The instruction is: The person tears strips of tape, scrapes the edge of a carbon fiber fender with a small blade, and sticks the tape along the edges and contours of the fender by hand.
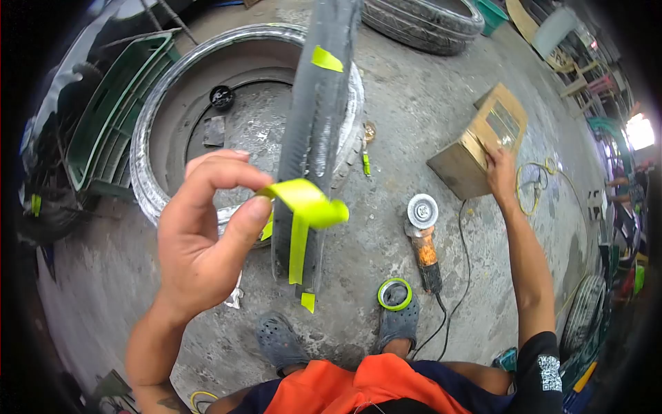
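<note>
My left hand is closed in a pinch, thumb against forefinger, on a curled strip of bright yellow-green tape. The strip hangs in front of a long dark grey rubber-like piece that runs down from the top of the view. Several bits of the same tape stick to this piece, near its top and along its lower end. Off to the right, my right hand is closed on the edge of a cardboard box. Part of its fingers is hidden against the cardboard.
An angle grinder lies on the concrete floor, its cord trailing toward me. A roll of green tape rests by my right shoe. Behind the grey piece is a large tire, beside a green crate. Another tire lies at the back.
</note>
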